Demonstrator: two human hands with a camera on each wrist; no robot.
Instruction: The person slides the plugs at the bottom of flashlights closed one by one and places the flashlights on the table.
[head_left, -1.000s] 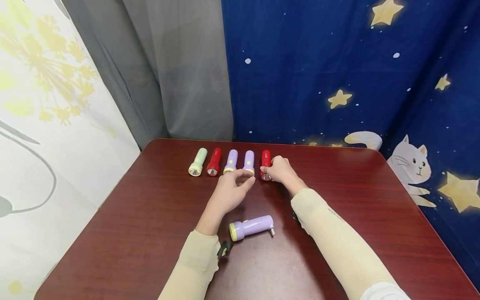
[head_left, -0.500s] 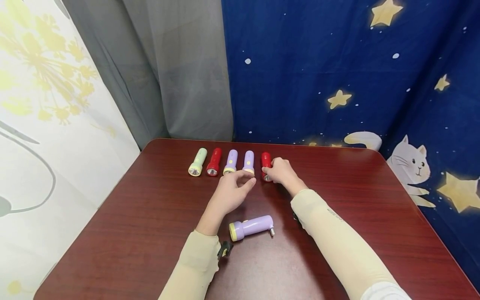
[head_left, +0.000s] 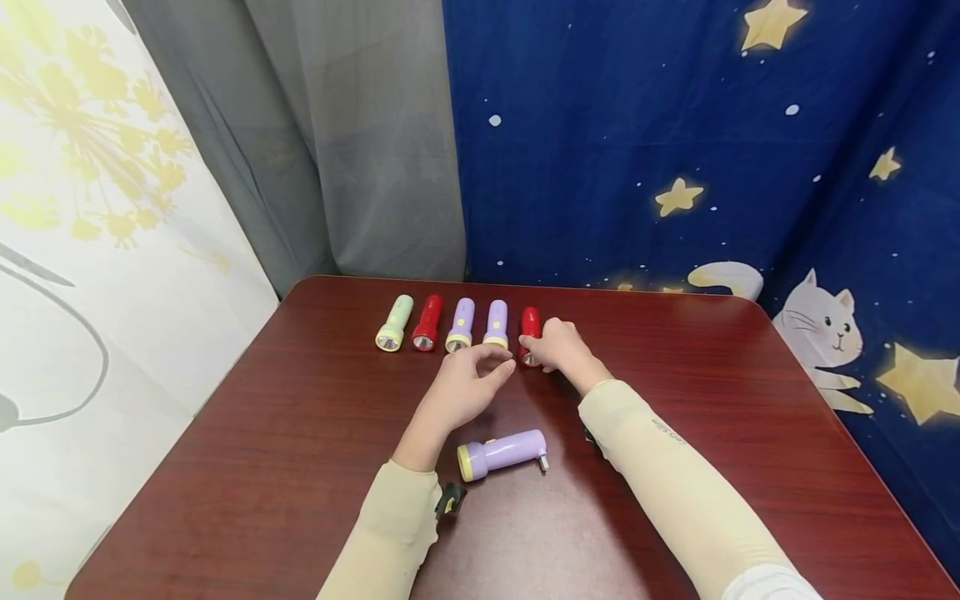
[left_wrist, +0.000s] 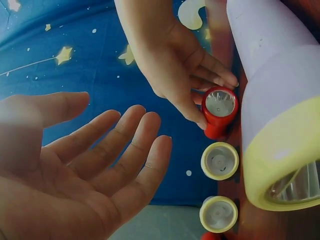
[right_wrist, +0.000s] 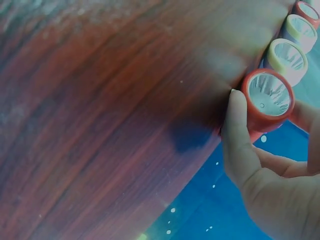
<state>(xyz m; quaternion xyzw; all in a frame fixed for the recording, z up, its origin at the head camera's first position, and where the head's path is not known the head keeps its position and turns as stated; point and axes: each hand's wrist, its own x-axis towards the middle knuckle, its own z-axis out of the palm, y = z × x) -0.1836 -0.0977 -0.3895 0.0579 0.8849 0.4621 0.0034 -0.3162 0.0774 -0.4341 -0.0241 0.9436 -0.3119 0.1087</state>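
Note:
At the right end of a row, a red flashlight (head_left: 530,322) lies with its lens toward me. My right hand (head_left: 564,350) holds it near the head, thumb on one side and fingers on the other in the right wrist view. My left hand (head_left: 459,390) hovers in front of the row, fingers loosely bent, with nothing in them; its bare palm shows in the left wrist view. Beside the held one lie two purple flashlights (head_left: 497,318) with yellow rims. Nearer to me, a larger purple flashlight (head_left: 512,450) with a metal piece at its tail lies sideways.
Left in the row are another red flashlight (head_left: 428,321) and a pale green flashlight (head_left: 395,322). Everything lies on a dark red wooden table (head_left: 255,458). Behind its far edge hang a grey curtain (head_left: 382,150) and a blue starry curtain (head_left: 585,167).
The red flashlight in my right hand has slid slightly toward me. My left hand has stayed almost in place, and the other flashlights have not moved.

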